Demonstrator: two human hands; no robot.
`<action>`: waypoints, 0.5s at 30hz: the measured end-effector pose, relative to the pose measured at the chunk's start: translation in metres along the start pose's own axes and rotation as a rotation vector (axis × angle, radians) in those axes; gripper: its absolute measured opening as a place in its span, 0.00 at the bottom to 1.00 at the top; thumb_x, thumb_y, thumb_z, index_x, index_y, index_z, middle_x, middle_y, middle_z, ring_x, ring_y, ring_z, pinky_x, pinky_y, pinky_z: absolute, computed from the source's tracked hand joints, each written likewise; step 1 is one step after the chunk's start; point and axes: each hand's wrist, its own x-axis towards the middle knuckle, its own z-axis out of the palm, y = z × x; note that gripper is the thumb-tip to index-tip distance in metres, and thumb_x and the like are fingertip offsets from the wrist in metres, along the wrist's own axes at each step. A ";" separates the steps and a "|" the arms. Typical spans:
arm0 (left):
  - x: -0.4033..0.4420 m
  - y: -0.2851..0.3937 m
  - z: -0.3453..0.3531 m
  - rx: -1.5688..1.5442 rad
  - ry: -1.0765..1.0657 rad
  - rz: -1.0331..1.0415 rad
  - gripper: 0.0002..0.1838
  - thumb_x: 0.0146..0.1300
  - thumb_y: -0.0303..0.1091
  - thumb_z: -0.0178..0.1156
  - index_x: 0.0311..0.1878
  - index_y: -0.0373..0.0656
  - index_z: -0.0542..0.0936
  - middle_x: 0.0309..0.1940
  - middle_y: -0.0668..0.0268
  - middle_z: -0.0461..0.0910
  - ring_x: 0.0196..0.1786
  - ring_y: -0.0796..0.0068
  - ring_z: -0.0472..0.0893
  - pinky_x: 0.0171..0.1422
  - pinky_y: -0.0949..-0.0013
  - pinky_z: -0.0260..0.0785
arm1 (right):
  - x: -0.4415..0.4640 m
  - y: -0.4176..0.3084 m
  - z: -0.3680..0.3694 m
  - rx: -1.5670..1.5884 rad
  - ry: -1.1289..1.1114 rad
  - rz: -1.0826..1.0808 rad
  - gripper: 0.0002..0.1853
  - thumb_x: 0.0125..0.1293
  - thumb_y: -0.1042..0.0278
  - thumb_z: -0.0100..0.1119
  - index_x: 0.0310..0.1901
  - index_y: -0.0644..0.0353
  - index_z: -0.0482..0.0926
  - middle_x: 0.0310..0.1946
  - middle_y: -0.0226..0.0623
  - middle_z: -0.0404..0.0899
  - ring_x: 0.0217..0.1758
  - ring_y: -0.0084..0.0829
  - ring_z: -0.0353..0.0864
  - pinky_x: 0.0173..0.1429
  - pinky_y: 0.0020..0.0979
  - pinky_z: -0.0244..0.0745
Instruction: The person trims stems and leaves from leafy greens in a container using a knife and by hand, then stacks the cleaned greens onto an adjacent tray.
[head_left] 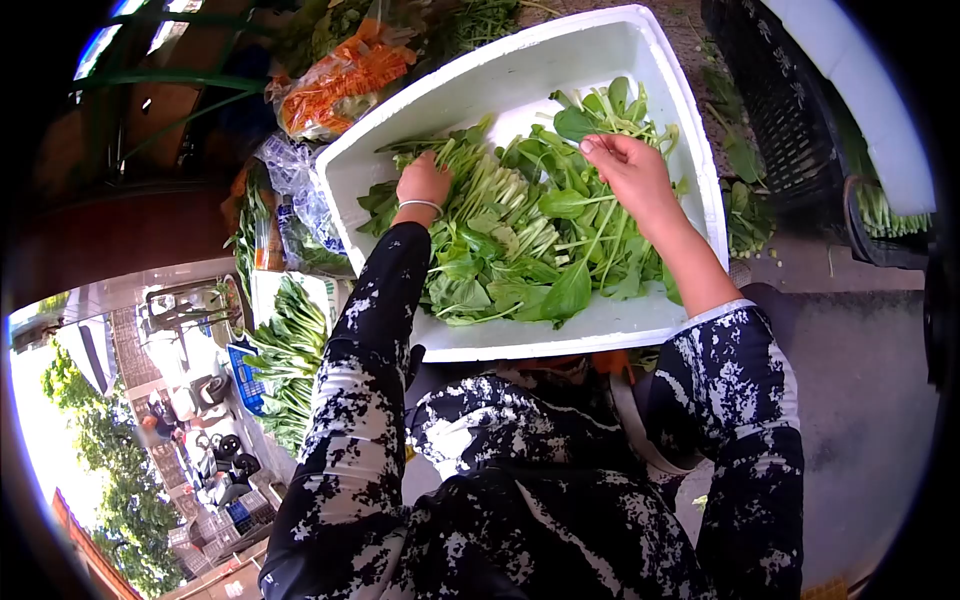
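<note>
A white foam box (520, 352) in front of me holds a pile of leafy greens (565, 295), their pale cut stems bunched in the middle. My left hand (425, 185), with a bangle at the wrist, reaches in at the left side. Its fingers curl closed round green stems and are partly hidden among them. Toward the box's far right, my right hand (630, 172) pinches a green leaf (575, 124) between thumb and fingers, above the other greens.
Orange-printed plastic bags (345, 85) and clear plastic wrap (295, 185) lie left of the box. Long greens (290, 360) stand near a blue crate (244, 378). A black crate (775, 110) is at the right, and scattered leaves (742, 160) lie on the ground.
</note>
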 end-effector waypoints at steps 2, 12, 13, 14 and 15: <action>0.004 0.007 0.009 -0.018 -0.182 -0.119 0.27 0.47 0.46 0.65 0.48 0.43 0.71 0.41 0.52 0.79 0.45 0.55 0.78 0.47 0.56 0.71 | 0.001 0.001 -0.002 0.015 -0.013 -0.012 0.15 0.60 0.58 0.59 0.34 0.64 0.78 0.16 0.23 0.69 0.19 0.14 0.61 0.24 0.21 0.56; -0.053 0.038 -0.052 -0.348 0.228 -0.098 0.16 0.45 0.37 0.66 0.32 0.41 0.71 0.27 0.58 0.77 0.30 0.64 0.78 0.37 0.65 0.71 | -0.005 -0.005 0.003 -0.163 -0.141 -0.013 0.20 0.63 0.50 0.54 0.34 0.64 0.79 0.18 0.27 0.70 0.21 0.17 0.65 0.26 0.21 0.59; -0.061 0.046 -0.061 -0.563 0.205 -0.104 0.16 0.44 0.35 0.68 0.30 0.40 0.70 0.25 0.61 0.77 0.26 0.71 0.77 0.34 0.69 0.71 | -0.009 -0.009 0.005 -0.170 -0.145 -0.013 0.20 0.63 0.50 0.54 0.34 0.64 0.79 0.18 0.27 0.70 0.21 0.17 0.65 0.26 0.21 0.59; -0.066 0.047 -0.051 -0.955 0.157 -0.098 0.18 0.42 0.29 0.71 0.27 0.42 0.68 0.24 0.68 0.75 0.25 0.82 0.72 0.32 0.77 0.68 | -0.014 -0.013 0.007 -0.060 -0.216 0.017 0.19 0.65 0.53 0.52 0.41 0.63 0.77 0.20 0.24 0.69 0.22 0.15 0.63 0.26 0.18 0.58; -0.077 0.059 -0.055 -1.279 0.034 -0.099 0.16 0.45 0.24 0.69 0.27 0.44 0.68 0.25 0.70 0.75 0.26 0.83 0.74 0.32 0.79 0.69 | -0.018 -0.016 0.009 0.048 -0.286 0.048 0.19 0.66 0.56 0.50 0.49 0.62 0.76 0.22 0.21 0.68 0.23 0.13 0.62 0.26 0.15 0.57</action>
